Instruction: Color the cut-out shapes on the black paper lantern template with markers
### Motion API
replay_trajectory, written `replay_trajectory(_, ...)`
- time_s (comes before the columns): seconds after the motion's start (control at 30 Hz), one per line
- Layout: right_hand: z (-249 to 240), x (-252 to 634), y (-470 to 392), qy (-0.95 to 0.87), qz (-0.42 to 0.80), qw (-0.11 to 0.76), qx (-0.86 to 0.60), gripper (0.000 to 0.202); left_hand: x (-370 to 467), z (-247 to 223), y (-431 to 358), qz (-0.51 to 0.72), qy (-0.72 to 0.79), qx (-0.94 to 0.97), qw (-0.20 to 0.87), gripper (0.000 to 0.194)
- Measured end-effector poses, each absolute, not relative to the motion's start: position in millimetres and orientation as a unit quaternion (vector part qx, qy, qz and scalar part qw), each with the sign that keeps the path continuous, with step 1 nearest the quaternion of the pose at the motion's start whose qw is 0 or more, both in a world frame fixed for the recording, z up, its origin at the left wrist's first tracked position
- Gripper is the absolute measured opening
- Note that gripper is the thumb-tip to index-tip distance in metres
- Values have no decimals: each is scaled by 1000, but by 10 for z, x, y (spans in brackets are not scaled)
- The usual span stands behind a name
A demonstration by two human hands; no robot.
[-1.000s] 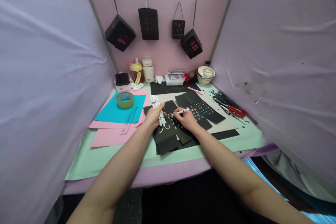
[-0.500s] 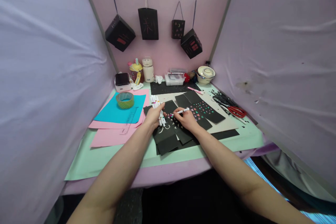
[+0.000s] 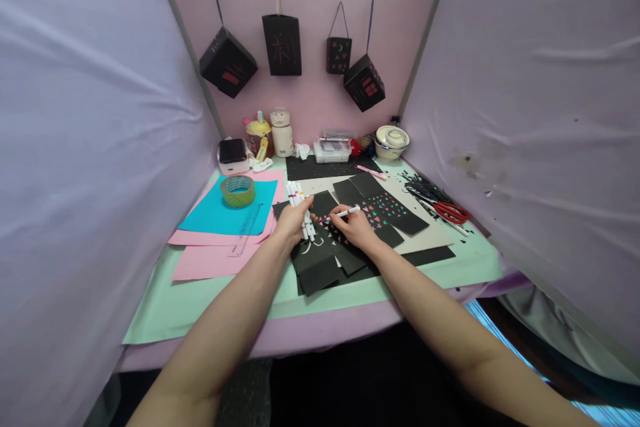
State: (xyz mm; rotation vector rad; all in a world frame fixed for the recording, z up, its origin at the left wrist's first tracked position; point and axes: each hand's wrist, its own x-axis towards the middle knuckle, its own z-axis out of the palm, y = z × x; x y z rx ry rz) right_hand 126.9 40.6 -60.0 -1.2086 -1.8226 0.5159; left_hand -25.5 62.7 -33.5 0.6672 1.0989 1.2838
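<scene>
My left hand (image 3: 294,220) is closed around a bunch of white marker pens (image 3: 295,193), resting over the left part of the black cut card (image 3: 315,255). In my right hand (image 3: 356,225) a single white marker (image 3: 347,211) is pinched, its coloured tip low at the card near small cut-out shapes. White curved marks show on the card below the bunch. To the right lies another black card piece (image 3: 413,217), dotted with small pink, red and green shapes. My fingers partly hide the spot where the tip meets the card.
Blue paper (image 3: 200,213) with a tape roll (image 3: 238,192) and a clear ruler (image 3: 245,232) lies left, over pink sheets (image 3: 205,263). Red-handled scissors (image 3: 451,213) sit right among black scraps. Bottles, a plastic box (image 3: 333,151) and a lidded bowl (image 3: 392,143) line the back; black paper boxes hang above.
Almost nothing differs. Both hands keep their places and their pens; the whole view has shifted very slightly.
</scene>
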Motion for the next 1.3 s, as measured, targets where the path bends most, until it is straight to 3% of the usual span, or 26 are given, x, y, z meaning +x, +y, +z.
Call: replay_trajectory(1.3,-620,1269,414,-729,199,441,-484,23,-256,-345,628,555,477,291,616,24)
